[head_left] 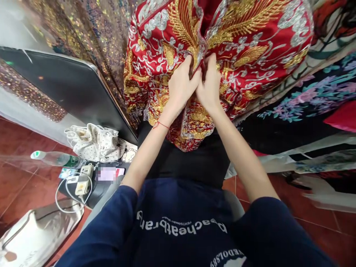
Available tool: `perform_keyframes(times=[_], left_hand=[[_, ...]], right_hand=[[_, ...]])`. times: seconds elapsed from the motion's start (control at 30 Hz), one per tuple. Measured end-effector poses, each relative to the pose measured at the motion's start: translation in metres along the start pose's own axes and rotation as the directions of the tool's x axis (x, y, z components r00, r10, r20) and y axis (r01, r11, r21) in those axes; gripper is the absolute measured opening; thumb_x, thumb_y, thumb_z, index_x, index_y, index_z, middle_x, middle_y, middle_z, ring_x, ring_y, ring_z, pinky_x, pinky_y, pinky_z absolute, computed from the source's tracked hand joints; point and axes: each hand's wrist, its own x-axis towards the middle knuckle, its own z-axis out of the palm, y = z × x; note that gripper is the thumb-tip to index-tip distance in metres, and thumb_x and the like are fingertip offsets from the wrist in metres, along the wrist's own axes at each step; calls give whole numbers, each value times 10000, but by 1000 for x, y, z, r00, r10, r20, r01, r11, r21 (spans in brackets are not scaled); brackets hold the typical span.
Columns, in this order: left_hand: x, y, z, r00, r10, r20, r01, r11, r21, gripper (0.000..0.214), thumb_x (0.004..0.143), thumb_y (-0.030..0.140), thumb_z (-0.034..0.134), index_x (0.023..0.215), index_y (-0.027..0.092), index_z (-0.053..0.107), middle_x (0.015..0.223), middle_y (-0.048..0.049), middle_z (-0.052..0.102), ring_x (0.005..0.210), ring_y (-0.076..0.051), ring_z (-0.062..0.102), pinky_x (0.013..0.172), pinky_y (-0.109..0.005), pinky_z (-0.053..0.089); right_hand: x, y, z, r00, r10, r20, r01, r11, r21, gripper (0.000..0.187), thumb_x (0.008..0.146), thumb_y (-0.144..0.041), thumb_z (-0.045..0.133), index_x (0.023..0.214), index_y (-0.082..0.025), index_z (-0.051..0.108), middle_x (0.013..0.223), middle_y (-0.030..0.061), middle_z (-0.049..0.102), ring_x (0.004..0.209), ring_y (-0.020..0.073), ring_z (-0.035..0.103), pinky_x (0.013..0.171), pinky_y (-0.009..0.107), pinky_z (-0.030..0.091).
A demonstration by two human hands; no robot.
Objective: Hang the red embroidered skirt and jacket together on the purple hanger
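Above red floor tiles, the front edges of an embroidered red garment are pinched by the nearly closed left hand and right hand.

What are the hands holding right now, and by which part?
Left hand and right hand grip the red embroidered garment by the edges of its opening.

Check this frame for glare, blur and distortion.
Head view: garment fairly sharp; head view: upper-left corner washed pale, small light spots on the black panel; head view: right sleeve soft and seemingly stretched near the edge; head view: pixel blocks over part of the phone.
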Motion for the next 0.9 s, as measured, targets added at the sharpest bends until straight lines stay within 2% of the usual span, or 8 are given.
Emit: perform_keyframes(times=[0.1,0.2,0.3,0.43,0.53,0.63,0.73,0.9], left_hand=[[-17,-12,2,1000,0,9,0,1000,4,147,925,344,627,957,215,564,976,-79,649,993,-240,652,948,-363,490],[-44,-34,10,996,-86,-2,86,996,19,166,905,352,651,881,202,583,874,-65,650,925,-226,656,911,-350,494],[-57,-42,16,994,-110,26,110,994,-5,206,947,373,566,864,194,627,802,-60,669,831,-216,657,852,-328,496],[-36,-12,12,999,-35,-22,32,994,-101,280,964,427,506,920,201,665,808,-54,681,799,-191,640,795,-288,483],[-17,7,4,1000,3,-26,-5,995,-99,262,942,396,527,823,199,652,716,-38,632,738,-176,597,751,-281,465],[-12,3,-2,996,52,77,-49,998,-37,267,888,308,560,647,193,539,597,-5,522,602,-144,488,654,-276,412],[-15,-8,-10,988,54,145,-53,999,-9,325,834,256,565,572,197,383,538,28,395,534,-111,362,571,-265,314],[-6,-3,-33,991,30,131,-21,997,-70,357,832,305,539,570,200,320,549,38,330,546,-97,305,555,-256,265]], right_hand=[[-10,9,8,999,14,30,-14,1000,7,461,1019,-402,325,1419,-185,403,1238,178,588,1118,291,599,916,434,500],[-22,13,12,997,71,22,-72,996,59,425,1015,-359,318,1372,-167,446,1184,174,622,1054,257,607,919,416,494],[-23,7,8,996,86,12,-87,986,141,357,1003,-334,351,1286,-181,507,1127,151,648,991,230,611,914,388,490],[-2,-3,-2,998,53,-35,-40,956,289,291,1006,-293,330,1177,-212,551,1061,83,657,958,193,609,919,358,491],[11,0,-6,996,58,-72,-25,920,391,269,998,-256,319,1107,-218,562,1043,50,649,967,169,605,915,332,497],[11,5,-7,997,65,-30,-45,890,453,178,952,-202,386,981,-212,561,973,43,651,897,154,599,889,308,495],[9,-2,-10,995,92,-27,-69,884,463,112,931,-199,441,917,-207,552,846,39,626,777,154,572,826,317,485],[27,-26,-28,968,137,-211,0,840,542,197,997,-354,391,964,-224,535,810,33,605,717,154,557,752,319,475]])
